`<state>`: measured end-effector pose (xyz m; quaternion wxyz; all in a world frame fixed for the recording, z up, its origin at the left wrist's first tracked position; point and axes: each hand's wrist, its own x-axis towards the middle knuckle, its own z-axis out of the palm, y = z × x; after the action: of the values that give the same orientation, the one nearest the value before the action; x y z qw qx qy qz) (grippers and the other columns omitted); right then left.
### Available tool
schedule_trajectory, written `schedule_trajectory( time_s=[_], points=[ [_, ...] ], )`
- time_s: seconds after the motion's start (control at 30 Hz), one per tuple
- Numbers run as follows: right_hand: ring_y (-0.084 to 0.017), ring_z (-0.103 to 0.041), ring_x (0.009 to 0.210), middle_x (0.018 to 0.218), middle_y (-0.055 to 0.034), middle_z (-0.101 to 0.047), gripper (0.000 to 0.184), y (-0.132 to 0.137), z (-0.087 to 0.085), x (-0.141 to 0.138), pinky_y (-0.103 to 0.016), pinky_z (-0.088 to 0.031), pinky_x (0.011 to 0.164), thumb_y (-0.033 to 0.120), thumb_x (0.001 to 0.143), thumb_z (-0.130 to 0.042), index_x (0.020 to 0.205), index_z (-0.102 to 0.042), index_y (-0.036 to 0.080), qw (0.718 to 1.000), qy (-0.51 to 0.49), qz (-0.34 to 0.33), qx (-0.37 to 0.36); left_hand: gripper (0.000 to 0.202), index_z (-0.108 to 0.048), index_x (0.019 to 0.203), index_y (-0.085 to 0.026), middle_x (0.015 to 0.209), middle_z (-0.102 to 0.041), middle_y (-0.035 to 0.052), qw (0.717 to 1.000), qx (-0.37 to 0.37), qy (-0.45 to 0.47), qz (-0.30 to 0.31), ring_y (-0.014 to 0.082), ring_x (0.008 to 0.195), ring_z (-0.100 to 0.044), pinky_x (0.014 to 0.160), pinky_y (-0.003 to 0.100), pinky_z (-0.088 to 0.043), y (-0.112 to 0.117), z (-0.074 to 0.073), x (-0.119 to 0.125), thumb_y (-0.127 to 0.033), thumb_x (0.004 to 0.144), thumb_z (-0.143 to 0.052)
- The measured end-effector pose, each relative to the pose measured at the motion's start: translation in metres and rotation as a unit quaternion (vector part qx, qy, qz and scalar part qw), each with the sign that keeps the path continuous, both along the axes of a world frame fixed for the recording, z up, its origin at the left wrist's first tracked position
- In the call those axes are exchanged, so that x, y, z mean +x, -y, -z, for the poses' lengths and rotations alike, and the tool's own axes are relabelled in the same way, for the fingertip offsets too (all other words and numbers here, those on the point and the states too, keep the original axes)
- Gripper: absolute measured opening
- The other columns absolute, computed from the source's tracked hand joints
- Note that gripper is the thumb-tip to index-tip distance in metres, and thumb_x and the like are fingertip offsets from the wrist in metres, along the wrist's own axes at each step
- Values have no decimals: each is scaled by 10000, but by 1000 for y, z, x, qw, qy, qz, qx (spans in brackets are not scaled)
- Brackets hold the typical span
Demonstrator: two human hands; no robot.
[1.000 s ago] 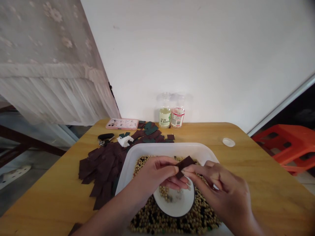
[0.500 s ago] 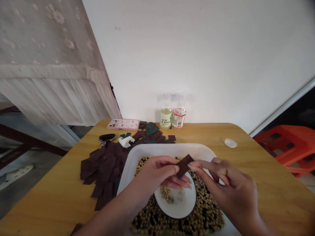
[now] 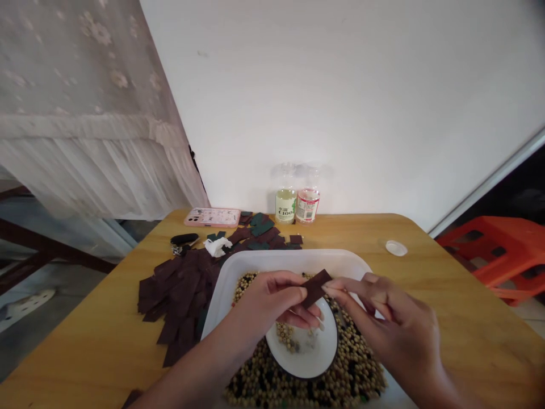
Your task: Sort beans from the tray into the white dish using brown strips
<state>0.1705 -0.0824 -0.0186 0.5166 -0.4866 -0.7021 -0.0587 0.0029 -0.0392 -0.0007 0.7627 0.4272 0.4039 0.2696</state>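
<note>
My left hand (image 3: 279,301) holds a dark brown rectangular piece (image 3: 315,288), thin and flat like cloth, between thumb and fingers. At its right edge, the thumb and forefinger of my right hand (image 3: 383,312) are pinched together on the piece; whether anything small is also between them is hidden. Beneath both hands is a white bowl (image 3: 310,363) with a dark rim, holding some light beads (image 3: 286,336) and a few clear bits. The bowl rests among many tan and dark beads (image 3: 353,363) in a white plastic tub (image 3: 293,258).
Left of the tub lies a heap of dark brown pieces (image 3: 183,289), with green ones (image 3: 261,224) behind. Nearby are crumpled tissue (image 3: 218,246), keys (image 3: 184,240) and a pink-cased phone (image 3: 212,217). Two bottles (image 3: 285,204) stand by the wall. A clear lid (image 3: 396,247) lies right; an orange stool (image 3: 498,255) stands beyond.
Both hands and the brown piece keep nearly the same pose. The whole view has shifted slightly, and the piece appears a little more to the left.
</note>
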Motion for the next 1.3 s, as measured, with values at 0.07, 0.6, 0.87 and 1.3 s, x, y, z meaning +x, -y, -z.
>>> schedule_trajectory(
  time_s=[0.07, 0.6, 0.87, 1.3],
  points=[
    [-49, -439, 374, 438, 91, -368, 150, 0, 0, 0, -159, -401, 392, 178, 768, -624, 656, -526, 199, 1000, 1, 9, 2, 159, -609, 713, -140, 567, -635, 0, 1000, 10, -7, -7, 97, 475, -588, 502, 201, -466, 0, 1, 0, -272, 624, -612],
    [-77, -551, 467, 465, 75, -397, 204, 1, 4, 0, -164, -457, 477, 149, 765, -621, 624, -484, 203, 999, 15, -26, -16, 31, -514, 575, -177, 372, -415, -86, 993, 108, -46, -15, 50, 365, -347, 502, 249, -488, -1, 2, 1, -206, 586, -509],
    [-75, -569, 494, 466, 73, -442, 356, 1, 6, 0, -157, -435, 464, 138, 750, -632, 558, -341, 208, 998, 1, -53, -24, 39, -506, 548, -172, 355, -415, -91, 994, 99, -39, -11, 44, 351, -340, 489, 250, -495, -1, 1, 3, -209, 559, -507],
    [-61, -538, 434, 447, 81, -368, 209, 0, 2, -1, -144, -414, 418, 164, 777, -612, 600, -505, 195, 1000, 9, -1, 0, 35, -519, 554, -169, 329, -399, -104, 997, 76, -23, -18, 33, 327, -305, 474, 249, -495, -2, 1, 3, -199, 550, -500]
  ],
)
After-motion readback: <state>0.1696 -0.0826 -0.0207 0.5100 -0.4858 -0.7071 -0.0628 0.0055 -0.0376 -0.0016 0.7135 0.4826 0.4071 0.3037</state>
